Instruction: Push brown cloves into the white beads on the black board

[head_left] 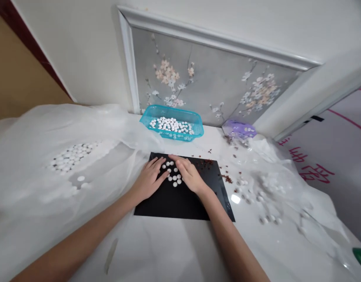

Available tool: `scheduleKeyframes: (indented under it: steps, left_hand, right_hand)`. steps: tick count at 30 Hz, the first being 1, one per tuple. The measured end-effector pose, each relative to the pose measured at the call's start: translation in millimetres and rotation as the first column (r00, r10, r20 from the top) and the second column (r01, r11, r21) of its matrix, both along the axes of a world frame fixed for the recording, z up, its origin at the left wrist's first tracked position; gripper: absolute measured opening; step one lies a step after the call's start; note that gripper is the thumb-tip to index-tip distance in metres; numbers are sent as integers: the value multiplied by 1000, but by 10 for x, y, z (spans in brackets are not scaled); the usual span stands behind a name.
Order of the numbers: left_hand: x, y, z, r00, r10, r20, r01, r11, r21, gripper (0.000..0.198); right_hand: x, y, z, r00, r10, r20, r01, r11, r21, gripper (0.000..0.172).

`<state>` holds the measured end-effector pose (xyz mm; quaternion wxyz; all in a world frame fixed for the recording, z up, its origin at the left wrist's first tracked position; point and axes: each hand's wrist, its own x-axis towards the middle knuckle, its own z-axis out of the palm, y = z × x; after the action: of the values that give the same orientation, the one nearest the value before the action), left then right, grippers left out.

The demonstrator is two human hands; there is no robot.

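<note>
Both of my hands rest palm down on a black square sheet (pixel 174 199), fingertips near its far edge. Between them lies a small cluster of white round tablets (pixel 172 174). My left hand (pixel 149 180) touches the cluster's left side, and my right hand (pixel 188 174) lies over its upper right side. Neither hand holds anything that I can see. Some tablets may be hidden under my palms. Dark reddish-brown flakes (pixel 206 163) are scattered on the sheet just beyond my right fingers.
A turquoise plastic basket (pixel 171 122) of white tablets stands beyond the sheet. To the left, more tablets lie on crumpled white netting (pixel 71 158). Clear plastic (pixel 274 184) with tablets and flakes lies to the right, near a purple packet (pixel 239 129). A floral panel (pixel 212 74) covers the wall behind.
</note>
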<state>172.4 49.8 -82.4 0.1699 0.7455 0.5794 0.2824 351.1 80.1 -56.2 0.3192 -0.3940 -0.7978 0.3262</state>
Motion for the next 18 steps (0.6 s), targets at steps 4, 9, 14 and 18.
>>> scheduleKeyframes:
  steps: [4, 9, 14, 18]
  left_hand:
    - [-39, 9, -3, 1000, -7, -7, 7, 1000, 6, 44]
    - [-66, 31, 1, 1000, 18, 0, -18, 999, 37, 42]
    - [-101, 42, -15, 993, 103, -60, -94, 986, 139, 35]
    - [-113, 34, -46, 986, 168, -20, -164, 978, 127, 27]
  right_hand:
    - [336, -50, -17, 965, -258, -56, 261, 964, 55, 35]
    - [728, -74, -155, 849, -498, 177, 455, 859, 235, 26]
    - [732, -72, -171, 825, -487, 287, 411, 865, 288, 20]
    - [673, -76, -158, 811, -466, 355, 366, 876, 314, 18]
